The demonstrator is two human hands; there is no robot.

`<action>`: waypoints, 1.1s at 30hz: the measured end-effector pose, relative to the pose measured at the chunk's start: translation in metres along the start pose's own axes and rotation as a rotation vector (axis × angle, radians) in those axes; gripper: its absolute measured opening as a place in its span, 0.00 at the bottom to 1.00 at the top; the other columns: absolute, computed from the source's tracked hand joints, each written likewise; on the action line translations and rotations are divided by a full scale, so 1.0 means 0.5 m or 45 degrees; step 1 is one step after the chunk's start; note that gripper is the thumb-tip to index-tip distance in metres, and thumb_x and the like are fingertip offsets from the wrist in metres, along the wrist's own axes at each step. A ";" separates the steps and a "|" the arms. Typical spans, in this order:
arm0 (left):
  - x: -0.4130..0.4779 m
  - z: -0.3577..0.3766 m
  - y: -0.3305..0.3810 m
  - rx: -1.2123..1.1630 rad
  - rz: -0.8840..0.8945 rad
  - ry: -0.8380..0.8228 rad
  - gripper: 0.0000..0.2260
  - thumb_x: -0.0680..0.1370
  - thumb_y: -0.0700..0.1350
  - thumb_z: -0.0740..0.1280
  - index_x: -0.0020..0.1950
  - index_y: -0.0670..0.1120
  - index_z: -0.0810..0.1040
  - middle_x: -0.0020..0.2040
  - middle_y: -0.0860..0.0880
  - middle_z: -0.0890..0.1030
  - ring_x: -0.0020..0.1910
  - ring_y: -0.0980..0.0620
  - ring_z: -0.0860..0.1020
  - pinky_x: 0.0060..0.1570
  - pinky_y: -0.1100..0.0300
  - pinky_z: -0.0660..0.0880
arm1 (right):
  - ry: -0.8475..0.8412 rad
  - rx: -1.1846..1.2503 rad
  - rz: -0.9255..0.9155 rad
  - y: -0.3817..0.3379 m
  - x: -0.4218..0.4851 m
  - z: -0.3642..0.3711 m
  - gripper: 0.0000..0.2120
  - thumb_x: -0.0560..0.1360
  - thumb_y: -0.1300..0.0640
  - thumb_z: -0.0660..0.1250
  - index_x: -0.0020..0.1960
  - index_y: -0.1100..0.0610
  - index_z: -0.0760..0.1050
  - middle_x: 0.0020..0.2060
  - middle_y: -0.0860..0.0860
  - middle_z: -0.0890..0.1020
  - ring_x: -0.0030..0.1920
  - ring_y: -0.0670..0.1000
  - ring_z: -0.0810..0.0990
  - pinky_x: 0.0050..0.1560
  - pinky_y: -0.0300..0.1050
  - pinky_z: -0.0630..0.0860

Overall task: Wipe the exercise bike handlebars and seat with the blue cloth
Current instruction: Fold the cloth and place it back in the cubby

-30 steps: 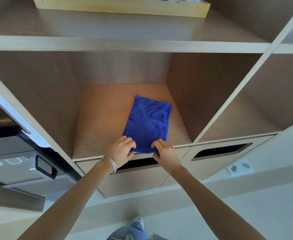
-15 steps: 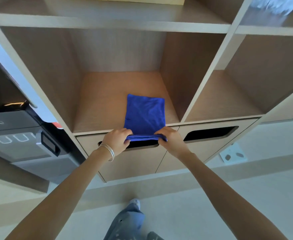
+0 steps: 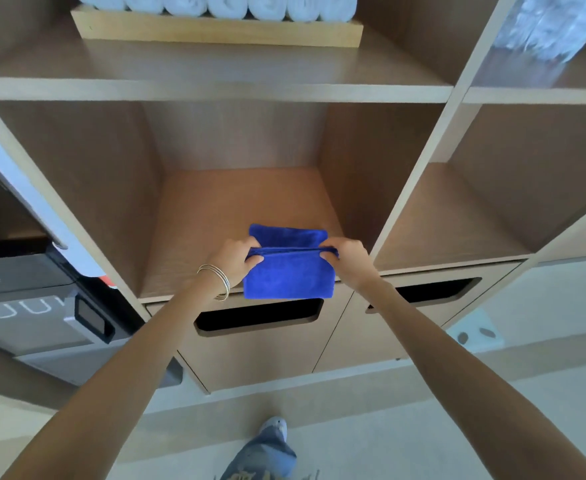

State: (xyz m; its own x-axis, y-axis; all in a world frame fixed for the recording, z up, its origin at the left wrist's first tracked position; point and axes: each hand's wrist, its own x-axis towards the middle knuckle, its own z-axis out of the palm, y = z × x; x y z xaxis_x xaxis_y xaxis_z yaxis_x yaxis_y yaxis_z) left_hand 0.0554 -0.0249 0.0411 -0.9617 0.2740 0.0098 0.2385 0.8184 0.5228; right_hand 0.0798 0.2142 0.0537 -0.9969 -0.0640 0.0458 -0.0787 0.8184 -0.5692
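Observation:
The blue cloth (image 3: 288, 275) is folded and held up at the front edge of a wooden shelf compartment (image 3: 215, 216). My left hand (image 3: 237, 259) pinches its upper left corner and my right hand (image 3: 348, 259) pinches its upper right corner. The lower half of the cloth hangs down over the shelf edge, while a fold lies behind on the shelf. Silver bangles sit on my left wrist. No exercise bike is in view.
Below the shelf are two drawer fronts with dark slot handles (image 3: 257, 317). A wooden tray of rolled white towels (image 3: 215, 26) sits on the shelf above. A dark grey appliance (image 3: 25, 306) stands at the left. My shoe (image 3: 274, 427) is on the pale floor.
Both hands gripped the near corners of the flat cloth, pulled it toward the shelf edge and lifted it, so it now hangs folded between them.

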 end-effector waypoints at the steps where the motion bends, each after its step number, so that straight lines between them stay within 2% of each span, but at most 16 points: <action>1: 0.026 -0.003 -0.003 -0.004 -0.002 0.020 0.09 0.77 0.44 0.65 0.54 0.42 0.78 0.40 0.43 0.80 0.43 0.41 0.78 0.45 0.50 0.74 | 0.009 -0.009 0.017 0.002 0.023 0.000 0.10 0.76 0.62 0.63 0.54 0.61 0.79 0.51 0.58 0.82 0.52 0.58 0.78 0.53 0.51 0.75; 4: 0.103 -0.010 -0.011 -0.025 -0.017 0.042 0.09 0.77 0.44 0.66 0.51 0.40 0.79 0.39 0.40 0.80 0.41 0.41 0.77 0.43 0.52 0.72 | 0.022 -0.028 0.089 0.008 0.092 0.003 0.09 0.77 0.61 0.63 0.53 0.61 0.78 0.50 0.58 0.82 0.52 0.58 0.78 0.53 0.50 0.75; 7: 0.166 -0.007 -0.019 0.019 -0.068 -0.034 0.10 0.78 0.44 0.65 0.50 0.37 0.78 0.40 0.38 0.79 0.42 0.41 0.76 0.44 0.52 0.71 | -0.011 -0.062 0.214 0.017 0.146 0.017 0.09 0.77 0.59 0.62 0.54 0.58 0.78 0.49 0.58 0.82 0.50 0.60 0.78 0.51 0.51 0.76; 12: 0.241 0.017 -0.038 0.291 -0.092 -0.239 0.15 0.80 0.47 0.60 0.50 0.35 0.77 0.50 0.36 0.81 0.51 0.38 0.77 0.51 0.50 0.70 | -0.093 -0.206 0.369 0.037 0.215 0.045 0.09 0.78 0.57 0.61 0.56 0.55 0.76 0.52 0.58 0.80 0.53 0.62 0.78 0.49 0.49 0.75; 16: 0.271 0.036 -0.052 0.502 -0.103 -0.308 0.17 0.80 0.51 0.59 0.51 0.39 0.78 0.52 0.39 0.81 0.52 0.39 0.78 0.52 0.50 0.73 | -0.144 -0.313 0.417 0.043 0.237 0.065 0.10 0.78 0.58 0.60 0.58 0.56 0.75 0.55 0.59 0.79 0.55 0.61 0.77 0.50 0.48 0.74; 18: 0.275 0.039 -0.051 0.551 -0.145 -0.312 0.17 0.80 0.53 0.59 0.52 0.40 0.77 0.53 0.40 0.81 0.53 0.40 0.77 0.52 0.49 0.75 | -0.121 -0.349 0.388 0.038 0.232 0.068 0.11 0.79 0.58 0.60 0.60 0.57 0.73 0.59 0.58 0.76 0.58 0.61 0.75 0.52 0.49 0.74; 20: 0.263 0.036 -0.043 0.603 -0.123 -0.211 0.14 0.79 0.51 0.61 0.57 0.42 0.73 0.56 0.42 0.78 0.57 0.41 0.75 0.52 0.50 0.74 | -0.014 -0.391 0.278 0.028 0.214 0.065 0.13 0.79 0.61 0.58 0.62 0.58 0.71 0.64 0.56 0.71 0.63 0.58 0.70 0.57 0.49 0.73; 21: 0.250 0.034 -0.038 0.626 -0.057 -0.140 0.12 0.79 0.47 0.61 0.59 0.43 0.72 0.58 0.43 0.76 0.59 0.43 0.73 0.53 0.51 0.73 | 0.048 -0.391 0.195 0.022 0.198 0.063 0.13 0.78 0.63 0.58 0.62 0.59 0.71 0.64 0.55 0.70 0.63 0.56 0.69 0.58 0.48 0.72; 23: 0.209 0.041 -0.029 0.535 0.129 -0.050 0.13 0.78 0.41 0.60 0.62 0.45 0.72 0.61 0.45 0.73 0.61 0.45 0.71 0.56 0.53 0.72 | 0.111 -0.291 0.030 0.014 0.149 0.063 0.14 0.76 0.66 0.57 0.59 0.59 0.74 0.61 0.55 0.73 0.57 0.56 0.74 0.53 0.45 0.73; 25: 0.147 0.060 -0.019 0.329 0.274 -0.110 0.15 0.78 0.40 0.59 0.64 0.47 0.73 0.63 0.46 0.74 0.62 0.45 0.72 0.61 0.53 0.69 | 0.072 -0.201 -0.073 0.012 0.093 0.072 0.14 0.75 0.67 0.57 0.56 0.60 0.77 0.57 0.54 0.77 0.52 0.56 0.78 0.47 0.43 0.72; 26: 0.116 0.072 -0.016 0.271 0.309 -0.170 0.16 0.78 0.41 0.59 0.65 0.47 0.73 0.64 0.47 0.75 0.63 0.46 0.71 0.63 0.55 0.67 | 0.010 -0.206 -0.096 0.014 0.068 0.079 0.14 0.76 0.66 0.57 0.57 0.60 0.76 0.57 0.55 0.77 0.53 0.56 0.78 0.48 0.44 0.73; 29: 0.062 0.106 -0.032 0.322 0.354 -0.292 0.19 0.81 0.44 0.55 0.72 0.50 0.65 0.72 0.49 0.67 0.70 0.51 0.64 0.69 0.59 0.60 | -0.235 -0.391 -0.146 0.034 0.027 0.108 0.17 0.80 0.59 0.53 0.68 0.58 0.69 0.67 0.53 0.71 0.64 0.53 0.72 0.61 0.43 0.68; 33: 0.076 0.116 -0.054 0.334 0.369 -0.241 0.21 0.81 0.40 0.53 0.74 0.53 0.61 0.75 0.52 0.63 0.72 0.53 0.61 0.70 0.61 0.59 | -0.218 -0.458 -0.104 0.053 0.034 0.119 0.19 0.81 0.55 0.53 0.71 0.52 0.64 0.70 0.48 0.67 0.66 0.51 0.70 0.62 0.42 0.70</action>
State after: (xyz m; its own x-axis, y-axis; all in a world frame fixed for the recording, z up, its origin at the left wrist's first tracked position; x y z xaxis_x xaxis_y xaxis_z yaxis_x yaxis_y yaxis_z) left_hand 0.0204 -0.0072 -0.0218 -0.8138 0.5794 -0.0449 0.5450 0.7878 0.2869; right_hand 0.0609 0.2007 -0.0095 -0.9755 -0.2066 -0.0753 -0.1828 0.9523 -0.2444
